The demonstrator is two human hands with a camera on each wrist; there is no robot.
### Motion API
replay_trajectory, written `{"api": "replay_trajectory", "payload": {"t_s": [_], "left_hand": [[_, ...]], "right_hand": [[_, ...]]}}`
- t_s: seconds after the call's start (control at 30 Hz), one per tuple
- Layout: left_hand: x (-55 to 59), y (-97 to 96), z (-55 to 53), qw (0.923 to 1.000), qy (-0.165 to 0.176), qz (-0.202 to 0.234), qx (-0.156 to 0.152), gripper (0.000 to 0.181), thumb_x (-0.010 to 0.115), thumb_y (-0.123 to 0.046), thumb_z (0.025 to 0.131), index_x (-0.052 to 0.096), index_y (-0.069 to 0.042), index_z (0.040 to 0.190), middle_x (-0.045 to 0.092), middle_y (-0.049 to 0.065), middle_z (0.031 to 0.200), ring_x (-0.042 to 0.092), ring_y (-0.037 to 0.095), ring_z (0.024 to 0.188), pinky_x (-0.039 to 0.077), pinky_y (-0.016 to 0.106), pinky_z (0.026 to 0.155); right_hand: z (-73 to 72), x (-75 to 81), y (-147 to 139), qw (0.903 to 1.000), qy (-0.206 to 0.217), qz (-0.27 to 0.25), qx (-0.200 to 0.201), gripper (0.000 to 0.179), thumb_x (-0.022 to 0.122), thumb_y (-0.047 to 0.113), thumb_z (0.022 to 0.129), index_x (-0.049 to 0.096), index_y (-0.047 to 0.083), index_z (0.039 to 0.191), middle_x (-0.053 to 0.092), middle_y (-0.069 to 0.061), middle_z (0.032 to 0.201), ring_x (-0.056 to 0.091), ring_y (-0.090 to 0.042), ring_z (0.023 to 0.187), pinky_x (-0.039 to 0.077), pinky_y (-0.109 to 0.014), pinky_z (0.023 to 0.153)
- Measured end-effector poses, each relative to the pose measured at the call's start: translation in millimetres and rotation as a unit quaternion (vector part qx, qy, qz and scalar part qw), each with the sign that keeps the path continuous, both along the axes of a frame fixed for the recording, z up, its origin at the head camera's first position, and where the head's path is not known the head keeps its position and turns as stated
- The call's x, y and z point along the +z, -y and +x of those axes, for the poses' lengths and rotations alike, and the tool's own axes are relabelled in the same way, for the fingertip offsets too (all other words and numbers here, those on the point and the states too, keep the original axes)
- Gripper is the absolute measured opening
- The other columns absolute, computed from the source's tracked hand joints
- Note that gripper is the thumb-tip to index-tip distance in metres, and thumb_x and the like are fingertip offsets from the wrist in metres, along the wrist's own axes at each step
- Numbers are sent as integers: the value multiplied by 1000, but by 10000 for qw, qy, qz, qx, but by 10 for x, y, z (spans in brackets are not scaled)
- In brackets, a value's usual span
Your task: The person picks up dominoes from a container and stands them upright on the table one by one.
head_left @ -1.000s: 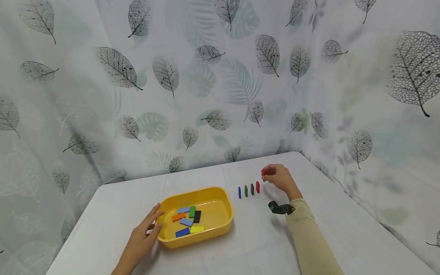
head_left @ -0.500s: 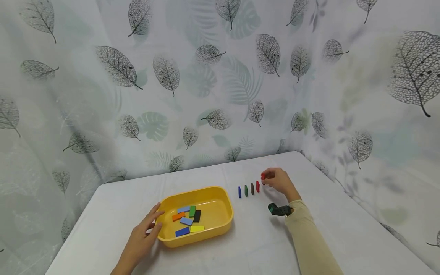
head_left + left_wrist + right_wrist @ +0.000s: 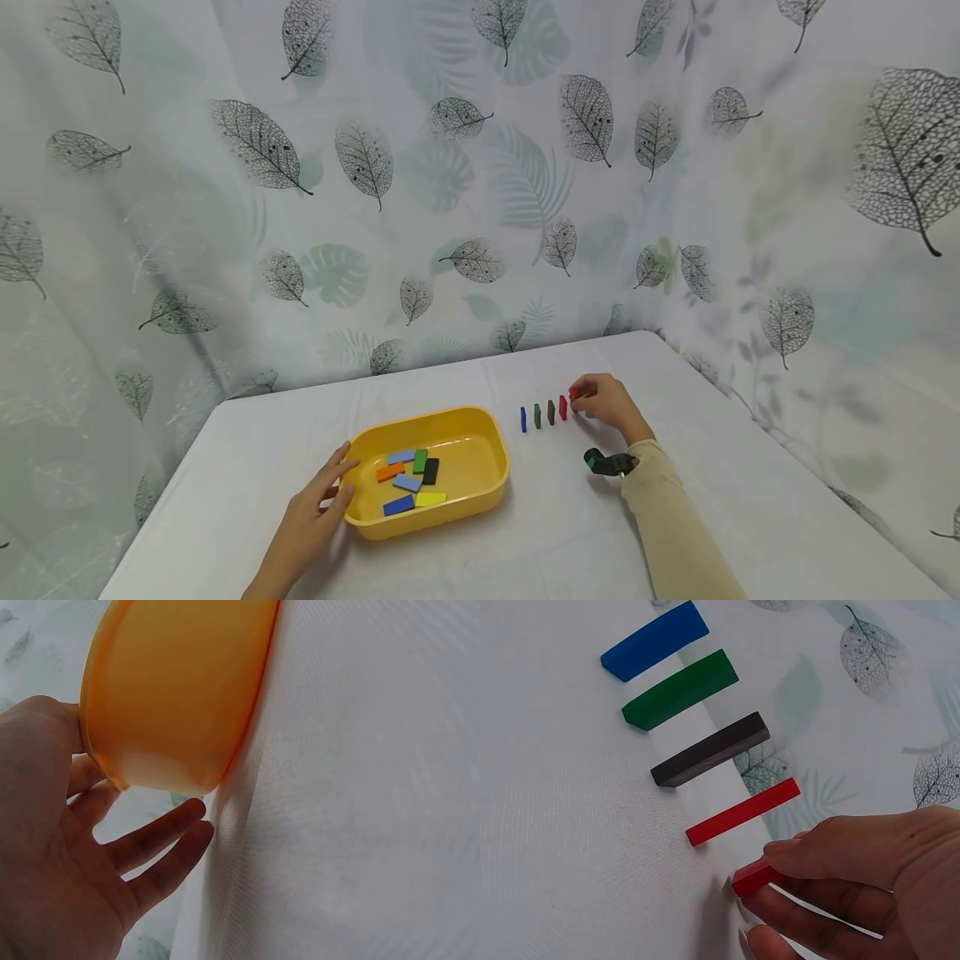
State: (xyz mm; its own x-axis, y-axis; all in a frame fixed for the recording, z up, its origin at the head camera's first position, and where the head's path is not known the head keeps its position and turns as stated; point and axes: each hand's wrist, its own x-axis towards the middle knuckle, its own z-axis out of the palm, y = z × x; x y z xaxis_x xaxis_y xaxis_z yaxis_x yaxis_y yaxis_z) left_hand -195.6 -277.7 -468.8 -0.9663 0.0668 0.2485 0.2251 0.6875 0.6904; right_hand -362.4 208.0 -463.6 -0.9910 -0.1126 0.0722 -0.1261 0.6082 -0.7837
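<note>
My right hand (image 3: 607, 402) pinches a red domino (image 3: 753, 877) between thumb and fingers, holding it upright close to the tabletop. It is at the right end of a row of standing dominoes: red (image 3: 563, 407), dark brown (image 3: 551, 412), green (image 3: 537, 416) and blue (image 3: 523, 419). In the right wrist view, my fingers hide much of the held piece. My left hand (image 3: 311, 512) rests at the left end of a yellow tray (image 3: 491, 492), fingers spread and loosely extended at its rim. Two of its fingers stay apart from the tray wall in the left wrist view.
Several loose dominoes lie flat in the tray, among them an orange one (image 3: 390, 472), a black one (image 3: 431, 472) and a yellow one (image 3: 431, 500). A white cloth covers the table (image 3: 555, 533). Leaf-print curtains (image 3: 465, 208) hang behind it and at both sides.
My right hand has lowered the red domino and brought it slightly nearer, down to the end of the row. The left hand and the tray stay where they were.
</note>
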Motion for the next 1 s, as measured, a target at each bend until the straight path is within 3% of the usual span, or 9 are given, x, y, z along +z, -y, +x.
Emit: {"api": "replay_trajectory", "payload": {"t_s": [0.53, 1.0], "left_hand": [[-32, 1, -3, 10000, 36, -19, 29, 40, 61, -18, 107, 60, -13, 146, 37, 3, 165, 65, 36, 114, 60, 48, 87], [19, -13, 23, 10000, -15, -44, 42, 40, 62, -17, 106, 60, -12, 146, 37, 3, 165, 65, 37, 114, 60, 48, 87]], "right_hand": [[5, -94, -35, 9998, -29, -89, 197, 20, 75, -2, 89, 72, -1, 108, 71, -10, 101, 65, -24, 92, 59, -35, 77], [-5, -37, -40, 9996, 122, -9, 255, 24, 75, 1, 90, 71, -1, 114, 71, -9, 104, 65, -24, 92, 58, -38, 80]]}}
